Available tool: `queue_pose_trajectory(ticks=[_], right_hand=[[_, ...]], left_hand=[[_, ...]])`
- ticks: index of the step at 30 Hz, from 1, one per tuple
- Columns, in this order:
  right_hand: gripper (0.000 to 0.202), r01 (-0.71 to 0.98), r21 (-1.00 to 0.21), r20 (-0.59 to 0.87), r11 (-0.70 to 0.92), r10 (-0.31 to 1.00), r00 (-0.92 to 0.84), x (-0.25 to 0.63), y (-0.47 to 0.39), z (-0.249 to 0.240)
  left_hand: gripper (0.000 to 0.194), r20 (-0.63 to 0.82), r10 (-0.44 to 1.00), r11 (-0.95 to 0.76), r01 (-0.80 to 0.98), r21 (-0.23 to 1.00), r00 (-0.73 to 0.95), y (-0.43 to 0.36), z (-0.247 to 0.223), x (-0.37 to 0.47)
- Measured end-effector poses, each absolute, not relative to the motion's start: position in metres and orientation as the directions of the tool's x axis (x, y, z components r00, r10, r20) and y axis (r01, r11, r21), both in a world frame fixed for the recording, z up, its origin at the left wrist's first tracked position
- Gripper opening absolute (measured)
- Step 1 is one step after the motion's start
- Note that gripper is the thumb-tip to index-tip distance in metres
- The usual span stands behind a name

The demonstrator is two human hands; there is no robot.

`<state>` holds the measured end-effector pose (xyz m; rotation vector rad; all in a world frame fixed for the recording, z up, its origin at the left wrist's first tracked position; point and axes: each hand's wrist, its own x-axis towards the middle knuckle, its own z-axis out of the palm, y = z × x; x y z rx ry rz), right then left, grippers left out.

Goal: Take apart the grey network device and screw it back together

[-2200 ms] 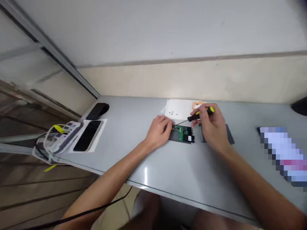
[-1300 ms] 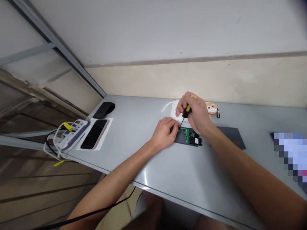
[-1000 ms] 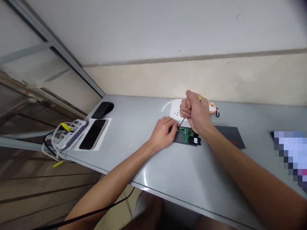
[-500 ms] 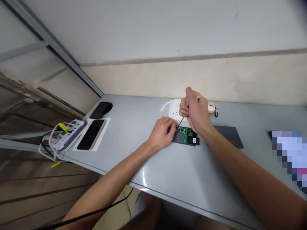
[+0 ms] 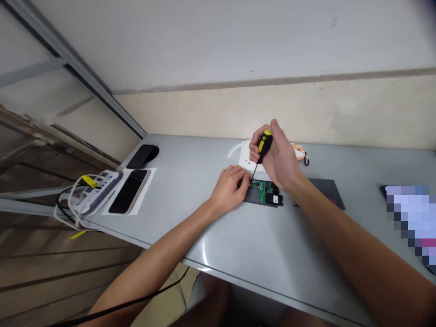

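Note:
A dark flat device (image 5: 255,195) with a green circuit board (image 5: 262,186) showing lies on the grey table. My left hand (image 5: 233,186) is closed on its left end, thumb and fingers at the edge. Above the device, my right hand (image 5: 277,152) holds a black and yellow screwdriver (image 5: 265,144). The shaft slants down to the board's upper left corner, beside my left fingertips; the exact contact is hidden. Behind the device lies a white sheet (image 5: 244,156) with several small dark screws on it, partly covered by my right hand.
A dark plate (image 5: 329,193) lies right of the device, partly under my right forearm. An orange and white item (image 5: 299,152) with a black clip sits behind. Left are a phone (image 5: 128,193), a black case (image 5: 142,156) and a power strip (image 5: 100,188). A blurred screen (image 5: 415,218) is at right.
My right hand has turned, and its fingers have loosened around the screwdriver, so the handle now shows. The shaft stands a little steeper. My left hand and the device stay in place.

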<state>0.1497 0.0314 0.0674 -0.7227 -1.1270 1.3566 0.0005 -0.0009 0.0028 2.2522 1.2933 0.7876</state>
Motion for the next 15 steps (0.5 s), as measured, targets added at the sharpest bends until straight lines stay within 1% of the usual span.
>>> queue_pose_trajectory(ticks=[5,7,9,12,15], right_hand=[[0.053,-0.336,-0.941,0.160,0.049,0.937,-0.312,0.169,0.034,0.071],[0.052,-0.331,-0.943,0.162,0.035,0.917,-0.366,0.173,0.034,0.070],[0.055,-0.337,-0.941,0.173,0.046,0.918,-0.357,0.173,0.033,0.069],[0.062,-0.331,-0.940,0.178,0.081,0.945,-0.275,0.169,0.032,0.068],[0.058,-0.316,-0.946,0.164,0.072,0.947,-0.275,0.167,0.033,0.069]], left_hand=[[0.029,0.261,0.877,-0.475,0.636,0.608,0.404,-0.001,0.003,0.000],[0.029,0.267,0.875,-0.477,0.626,0.617,0.404,-0.001,0.003,0.000],[0.029,0.266,0.877,-0.474,0.622,0.624,0.401,-0.001,0.003,0.000],[0.029,0.254,0.882,-0.463,0.627,0.627,0.397,-0.001,0.003,0.001],[0.029,0.252,0.883,-0.461,0.633,0.622,0.396,-0.001,0.003,0.001]])
